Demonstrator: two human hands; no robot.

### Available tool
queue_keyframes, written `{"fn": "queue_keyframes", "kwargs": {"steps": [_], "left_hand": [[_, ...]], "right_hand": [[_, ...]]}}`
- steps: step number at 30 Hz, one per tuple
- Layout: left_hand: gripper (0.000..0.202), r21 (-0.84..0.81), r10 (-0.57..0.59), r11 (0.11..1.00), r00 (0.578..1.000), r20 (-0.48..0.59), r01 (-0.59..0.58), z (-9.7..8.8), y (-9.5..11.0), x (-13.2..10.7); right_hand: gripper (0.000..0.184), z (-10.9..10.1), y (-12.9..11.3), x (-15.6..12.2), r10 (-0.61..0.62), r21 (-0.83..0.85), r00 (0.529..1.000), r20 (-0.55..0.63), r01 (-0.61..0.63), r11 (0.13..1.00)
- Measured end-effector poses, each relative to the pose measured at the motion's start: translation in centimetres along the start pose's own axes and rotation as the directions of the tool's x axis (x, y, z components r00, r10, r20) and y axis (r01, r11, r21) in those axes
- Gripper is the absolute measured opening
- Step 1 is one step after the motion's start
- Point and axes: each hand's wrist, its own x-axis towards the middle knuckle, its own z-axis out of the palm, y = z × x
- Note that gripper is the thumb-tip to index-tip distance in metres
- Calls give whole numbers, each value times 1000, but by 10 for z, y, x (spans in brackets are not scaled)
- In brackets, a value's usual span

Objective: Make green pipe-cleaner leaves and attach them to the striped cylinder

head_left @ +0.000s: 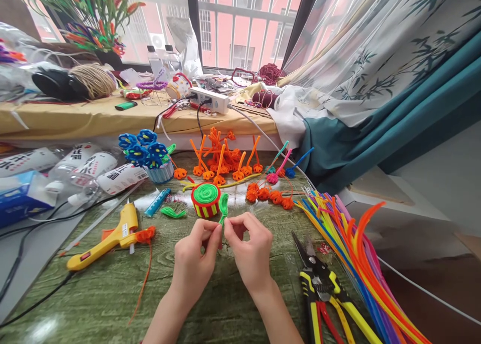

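At left, plastic bottles (101,176) carry labels with unreadable characters, and a yellow glue gun (107,233) lies nearer. The left hand (197,256) and right hand (250,246) meet, fingertips pinching a green pipe cleaner loop (224,207) just right of a green-and-red coiled drum (205,199). Yellow-handled snips (319,284) and loose pipe cleaners (361,253) lie right.

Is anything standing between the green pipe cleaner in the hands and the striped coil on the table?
Nothing visible does: the green pipe cleaner, pinched by the left hand and right hand, sits just beside the striped coil.
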Motion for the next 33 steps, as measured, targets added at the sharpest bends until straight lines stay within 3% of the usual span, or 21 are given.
{"fn": "queue_keyframes", "kwargs": {"steps": [13,33], "left_hand": [[11,123,114,986,993,6,-114,1,-3,-4],[13,194,105,976,994,-21,-99,7,3,-7]], "right_hand": [[21,5,1,-4,83,15,995,-51,-83,996],[20,4,1,-4,69,38,998,10,-69,997]]}}
